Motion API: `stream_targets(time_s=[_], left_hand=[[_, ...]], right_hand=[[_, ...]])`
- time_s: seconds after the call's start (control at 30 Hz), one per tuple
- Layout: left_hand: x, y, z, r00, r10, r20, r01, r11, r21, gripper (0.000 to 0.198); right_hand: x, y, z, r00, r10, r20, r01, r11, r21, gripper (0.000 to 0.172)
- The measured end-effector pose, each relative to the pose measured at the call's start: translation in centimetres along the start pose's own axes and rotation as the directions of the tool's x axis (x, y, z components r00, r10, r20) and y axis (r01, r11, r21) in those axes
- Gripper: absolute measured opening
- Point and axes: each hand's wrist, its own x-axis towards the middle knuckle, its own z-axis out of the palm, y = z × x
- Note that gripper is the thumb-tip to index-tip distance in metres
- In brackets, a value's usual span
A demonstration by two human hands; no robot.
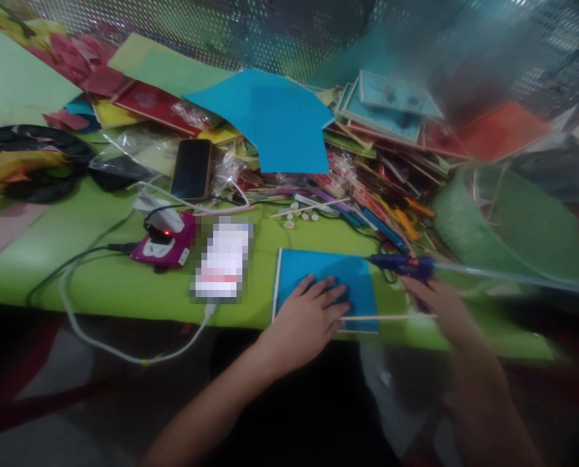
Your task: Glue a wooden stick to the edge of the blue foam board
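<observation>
A blue sheet lies near the table's front edge, with a thin pale stick along its left side. My left hand rests flat on the sheet, fingers spread. From beside its fingertips another thin wooden stick runs right, past the sheet's edge; whether the hand presses on it I cannot tell. My right hand is wrapped round a dark blue glue gun. Its nozzle points left, at the sheet's upper right corner. A long clear glue stick sticks out from the gun's back.
Left of the sheet are a lit phone on a cable and a purple power strip. Behind lie a dark phone, a large blue cutout, and piled coloured panels. A green basket stands at the right.
</observation>
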Motion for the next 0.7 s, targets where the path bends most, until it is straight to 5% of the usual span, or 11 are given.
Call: stream_targets(time_s=[0.4, 0.7], left_hand=[[-0.2, 0.1, -0.2, 1.0, 0.003, -0.015, -0.003, 0.999, -0.039, 0.033], [0.0, 0.0, 0.3, 1.0, 0.01, -0.008, -0.01, 1.0, 0.013, 0.036]], right_hand=[[0.7, -0.7, 1.6, 0.999, 0.004, 0.044, -0.002, 0.999, -0.045, 0.049], [0.0, -0.2, 0.2, 0.999, -0.047, -0.006, 0.047, 0.998, -0.038, 0.047]])
